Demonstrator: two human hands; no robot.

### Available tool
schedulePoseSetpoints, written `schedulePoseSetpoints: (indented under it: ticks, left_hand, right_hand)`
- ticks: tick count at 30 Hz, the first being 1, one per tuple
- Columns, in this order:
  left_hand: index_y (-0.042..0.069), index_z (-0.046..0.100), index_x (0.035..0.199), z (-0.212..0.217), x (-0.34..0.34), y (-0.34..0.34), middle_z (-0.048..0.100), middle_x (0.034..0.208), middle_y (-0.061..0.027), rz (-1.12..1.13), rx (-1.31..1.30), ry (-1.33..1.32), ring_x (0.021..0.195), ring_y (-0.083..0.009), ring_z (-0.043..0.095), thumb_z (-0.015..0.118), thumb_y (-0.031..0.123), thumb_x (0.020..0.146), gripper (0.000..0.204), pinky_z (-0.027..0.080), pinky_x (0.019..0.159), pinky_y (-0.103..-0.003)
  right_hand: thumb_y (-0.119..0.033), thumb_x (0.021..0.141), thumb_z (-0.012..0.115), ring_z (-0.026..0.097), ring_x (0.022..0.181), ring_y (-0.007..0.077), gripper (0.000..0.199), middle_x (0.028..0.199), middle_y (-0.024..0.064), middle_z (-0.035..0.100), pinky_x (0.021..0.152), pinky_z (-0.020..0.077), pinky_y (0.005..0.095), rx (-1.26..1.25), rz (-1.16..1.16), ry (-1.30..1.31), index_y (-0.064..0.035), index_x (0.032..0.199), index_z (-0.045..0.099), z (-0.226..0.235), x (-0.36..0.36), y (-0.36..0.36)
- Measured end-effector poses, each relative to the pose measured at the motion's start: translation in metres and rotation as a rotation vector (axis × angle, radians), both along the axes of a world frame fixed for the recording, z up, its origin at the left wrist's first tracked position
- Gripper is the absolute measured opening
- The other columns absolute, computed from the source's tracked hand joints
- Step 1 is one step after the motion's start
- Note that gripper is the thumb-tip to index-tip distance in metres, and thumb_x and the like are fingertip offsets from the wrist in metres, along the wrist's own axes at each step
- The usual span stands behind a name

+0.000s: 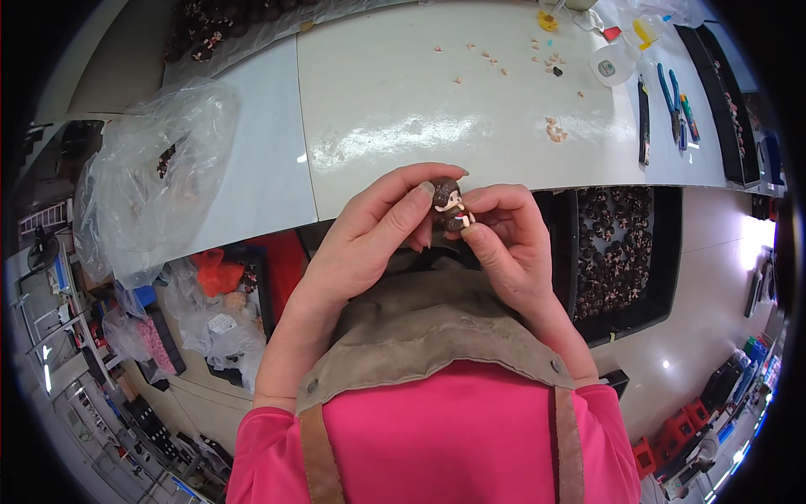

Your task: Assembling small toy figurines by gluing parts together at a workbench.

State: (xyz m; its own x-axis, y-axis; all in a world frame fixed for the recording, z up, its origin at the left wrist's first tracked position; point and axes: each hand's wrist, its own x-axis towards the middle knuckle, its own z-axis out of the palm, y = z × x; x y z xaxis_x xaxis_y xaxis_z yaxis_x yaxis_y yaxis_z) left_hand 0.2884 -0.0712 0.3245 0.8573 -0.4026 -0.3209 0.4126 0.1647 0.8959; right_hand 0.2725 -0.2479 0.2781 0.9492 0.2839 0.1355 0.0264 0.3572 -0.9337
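A small doll figurine with dark brown hair and a pale face is held between both hands, just off the table's near edge. My left hand grips its head side, thumb against the hair. My right hand pinches its lower body between thumb and fingers. Several small pale pieces lie scattered on the white table beyond the hands.
To the right below table height stands a black tray full of similar dark figurines. Blue-handled pliers and a black cutter knife lie at the table's right. A clear plastic bag covers the left part. More dark figurines sit far left.
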Motion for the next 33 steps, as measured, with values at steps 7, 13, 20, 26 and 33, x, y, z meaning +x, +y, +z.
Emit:
schedulePoseSetpoints:
  ticks: [7, 13, 20, 26, 33]
  left_hand:
    - [0.003, 0.049, 0.125, 0.002, -0.001, 0.0, 0.053, 0.095, 0.0011, 0.013, 0.007, -0.005, 0.078, -0.006, 0.046, 0.044, 0.028, 0.096, 0.038, 0.041, 0.072, -0.02]
    - [0.002, 0.048, 0.125, 0.004, -0.002, -0.003, 0.054, 0.098, 0.0002, 0.059, -0.028, 0.007, 0.081, -0.0067, 0.047, 0.045, 0.023, 0.096, 0.036, 0.041, 0.075, -0.02]
    - [0.001, 0.047, 0.127, 0.007, -0.003, -0.007, 0.056, 0.112, -0.0062, 0.064, -0.008, -0.032, 0.101, -0.0116, 0.053, 0.043, 0.011, 0.095, 0.033, 0.042, 0.087, -0.025]
    - [0.0, 0.044, 0.13, 0.003, -0.001, -0.007, 0.054, 0.12, -0.0114, 0.011, 0.073, -0.141, 0.111, -0.0165, 0.052, 0.039, 0.006, 0.095, 0.035, 0.041, 0.096, -0.03]
    - [0.002, 0.048, 0.126, 0.003, -0.004, -0.016, 0.055, 0.117, -0.0072, 0.195, -0.148, 0.042, 0.108, -0.0131, 0.052, 0.046, 0.01, 0.095, 0.033, 0.041, 0.094, -0.026]
  right_hand:
    - [-0.002, 0.087, 0.06, 0.055, 0.092, 0.0113, 0.024, 0.102, 0.0068, 0.055, 0.083, 0.045, 0.0261, 0.039, -0.006, 0.053, -0.0011, 0.106, 0.045, 0.002, 0.0, 0.0]
    - [-0.003, 0.085, 0.062, 0.056, 0.09, 0.0108, 0.025, 0.1, 0.0064, 0.055, 0.082, 0.0452, 0.0252, 0.013, -0.023, 0.015, -0.0017, 0.104, 0.046, 0.006, 0.002, -0.001]
    - [-0.002, 0.083, 0.064, 0.055, 0.087, 0.0096, 0.023, 0.097, 0.0049, 0.055, 0.079, 0.0455, 0.0241, 0.002, -0.044, 0.002, -0.0028, 0.1, 0.049, 0.006, 0.004, -0.001]
    - [0.0, 0.081, 0.065, 0.054, 0.087, 0.0095, 0.024, 0.096, 0.0031, 0.053, 0.078, 0.0448, 0.0235, -0.031, -0.069, -0.062, -0.0032, 0.099, 0.05, 0.002, 0.006, -0.004]
    - [-0.001, 0.079, 0.068, 0.053, 0.085, 0.0098, 0.026, 0.095, 0.0028, 0.052, 0.076, 0.0443, 0.0238, -0.036, -0.117, -0.042, -0.0039, 0.098, 0.05, 0.002, 0.007, -0.004]
